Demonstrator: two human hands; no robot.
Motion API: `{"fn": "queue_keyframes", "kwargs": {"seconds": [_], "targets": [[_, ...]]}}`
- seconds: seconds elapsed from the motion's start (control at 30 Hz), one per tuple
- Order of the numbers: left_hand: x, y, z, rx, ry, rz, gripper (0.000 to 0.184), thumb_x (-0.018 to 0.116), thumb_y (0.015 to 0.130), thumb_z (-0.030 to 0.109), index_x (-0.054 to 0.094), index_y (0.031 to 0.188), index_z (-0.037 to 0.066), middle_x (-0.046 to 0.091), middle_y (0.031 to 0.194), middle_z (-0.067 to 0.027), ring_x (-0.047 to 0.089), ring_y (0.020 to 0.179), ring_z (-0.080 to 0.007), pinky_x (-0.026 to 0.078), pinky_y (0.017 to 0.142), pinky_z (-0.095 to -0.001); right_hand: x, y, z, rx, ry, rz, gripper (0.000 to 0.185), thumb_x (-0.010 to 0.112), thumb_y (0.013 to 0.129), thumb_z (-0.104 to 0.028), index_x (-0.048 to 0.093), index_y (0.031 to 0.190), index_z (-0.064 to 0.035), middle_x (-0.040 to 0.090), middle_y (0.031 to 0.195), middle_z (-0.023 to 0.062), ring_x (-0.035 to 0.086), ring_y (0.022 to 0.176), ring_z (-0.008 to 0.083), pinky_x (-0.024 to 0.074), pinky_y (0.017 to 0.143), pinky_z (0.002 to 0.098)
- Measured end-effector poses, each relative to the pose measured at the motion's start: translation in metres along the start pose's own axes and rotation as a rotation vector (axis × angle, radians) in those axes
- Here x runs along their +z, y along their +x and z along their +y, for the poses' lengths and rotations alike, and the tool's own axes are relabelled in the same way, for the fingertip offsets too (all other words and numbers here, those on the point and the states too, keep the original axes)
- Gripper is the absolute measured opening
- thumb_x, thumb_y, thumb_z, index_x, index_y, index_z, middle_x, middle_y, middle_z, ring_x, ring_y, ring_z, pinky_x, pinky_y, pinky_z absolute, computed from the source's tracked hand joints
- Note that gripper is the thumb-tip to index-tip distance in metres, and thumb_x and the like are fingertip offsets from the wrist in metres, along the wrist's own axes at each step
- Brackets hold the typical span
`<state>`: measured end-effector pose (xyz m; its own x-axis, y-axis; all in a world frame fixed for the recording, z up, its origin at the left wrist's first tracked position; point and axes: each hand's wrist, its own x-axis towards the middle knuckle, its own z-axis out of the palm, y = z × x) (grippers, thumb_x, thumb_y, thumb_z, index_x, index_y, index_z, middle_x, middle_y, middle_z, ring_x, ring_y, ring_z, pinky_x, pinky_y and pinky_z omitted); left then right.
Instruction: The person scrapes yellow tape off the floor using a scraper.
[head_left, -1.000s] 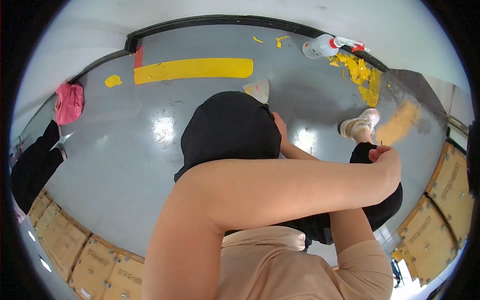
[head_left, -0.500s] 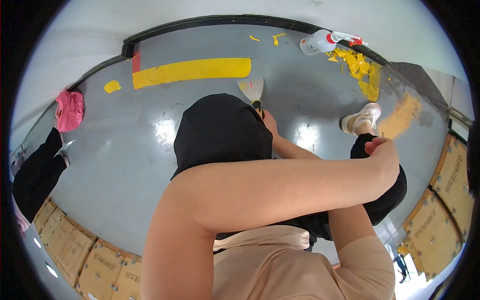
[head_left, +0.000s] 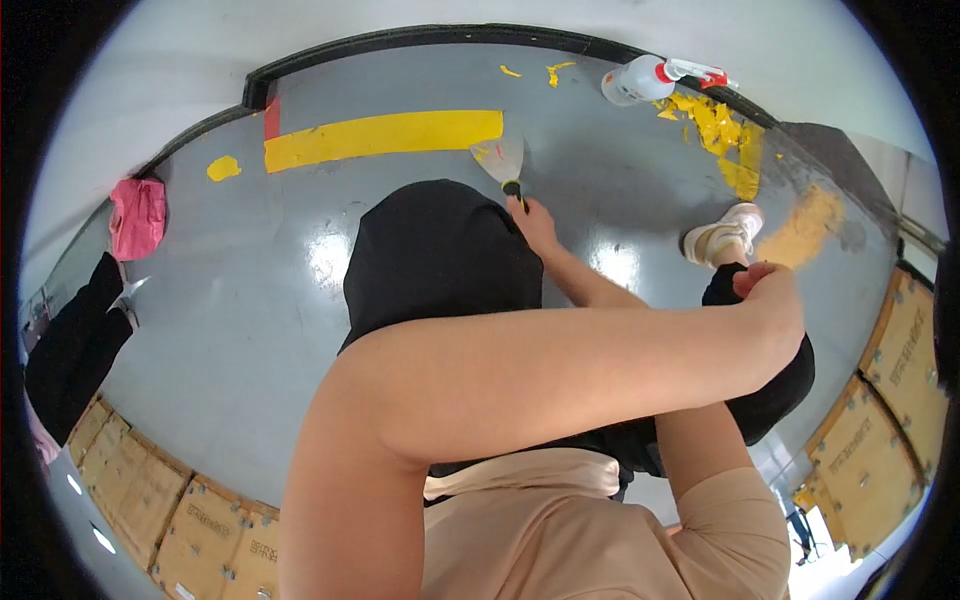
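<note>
My right hand (head_left: 538, 224) grips the dark handle of a putty knife (head_left: 502, 160), its wide metal blade on the grey floor. The blade's left corner is at the right end of a long yellow tape strip (head_left: 385, 138); whether it is under the tape I cannot tell. Yellow bits cling to the blade. My left arm crosses in front of my body, over the right forearm. At its end, my left hand (head_left: 772, 285) is curled closed above my knee at the right; what it holds, if anything, is hidden.
A spray bottle (head_left: 636, 82) lies by the black skirting (head_left: 440, 36). Crumpled yellow tape scraps (head_left: 715, 125) and a brownish patch (head_left: 805, 225) are near my shoe (head_left: 725, 237). A pink cloth-like item (head_left: 137, 220) and another person's legs (head_left: 75, 340) are left. Wooden crates (head_left: 205, 535) stand behind.
My right hand and the putty knife have moved slightly forward and left, bringing the blade up to the tape's end. My left hand stays curled near the knee.
</note>
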<state>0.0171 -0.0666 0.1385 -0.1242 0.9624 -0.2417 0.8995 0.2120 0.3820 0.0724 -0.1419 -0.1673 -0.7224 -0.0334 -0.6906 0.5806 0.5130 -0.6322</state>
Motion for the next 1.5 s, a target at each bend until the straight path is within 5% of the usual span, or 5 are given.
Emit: {"fn": "queue_keyframes", "kwargs": {"seconds": [0.13,0.23,0.57,0.97,1.5], "targets": [[0.006,0.01,-0.002,0.031,-0.025,0.044,0.037,0.06,0.073,0.026,0.063,0.103,0.005,0.064,0.09,-0.0165,0.061,0.077,-0.0293,0.044,0.068,-0.042,-0.004,-0.005,-0.012,0.077,0.019,-0.013,0.05,0.047,0.085,-0.048,0.059,0.096,-0.0002,0.061,0.093,0.0219,0.056,0.094,0.0385,0.0422,0.079,0.0409],[0.031,0.041,0.01,-0.047,-0.036,0.011,0.038,0.061,0.072,0.028,0.063,0.102,0.005,0.064,0.089,-0.016,0.061,0.078,-0.029,0.044,0.068,-0.0432,0.01,-0.021,-0.004,0.013,0.072,0.019,0.043,0.05,0.087,-0.041,0.057,0.086,0.0012,0.059,0.062,0.0097,0.06,0.055,0.0213,0.046,0.055,0.0345],[-0.008,-0.005,-0.005,0.02,0.052,0.065,0.023,0.057,0.073,0.019,0.067,0.09,0.007,0.063,0.079,-0.0104,0.059,0.066,-0.0273,0.042,0.059,-0.0417,0.031,-0.009,0.014,0.088,0.149,-0.031,0.049,0.044,0.087,-0.045,0.059,0.088,0.0017,0.062,0.083,0.0221,0.059,0.083,0.0389,0.0435,0.074,0.043],[-0.003,0.0,-0.005,0.033,0.033,0.05,0.026,0.058,0.071,0.022,0.066,0.091,0.007,0.063,0.077,-0.0123,0.06,0.067,-0.0284,0.042,0.059,-0.0425,0.025,0.008,-0.052,0.236,0.487,0.095,0.047,0.046,0.087,-0.044,0.055,0.082,0.0017,0.06,0.065,0.0115,0.057,0.052,0.0238,0.0443,0.057,0.0376],[-0.005,-0.002,-0.008,0.032,0.023,-0.023,0.033,0.059,0.072,0.028,0.064,0.097,0.006,0.063,0.085,-0.0147,0.06,0.075,-0.0291,0.043,0.065,-0.0425,0.088,0.013,0.004,0.219,0.17,0.088,0.055,0.043,0.086,-0.047,0.059,0.098,0.0041,0.061,0.092,0.0236,0.057,0.093,0.0383,0.0424,0.079,0.0427]]}}
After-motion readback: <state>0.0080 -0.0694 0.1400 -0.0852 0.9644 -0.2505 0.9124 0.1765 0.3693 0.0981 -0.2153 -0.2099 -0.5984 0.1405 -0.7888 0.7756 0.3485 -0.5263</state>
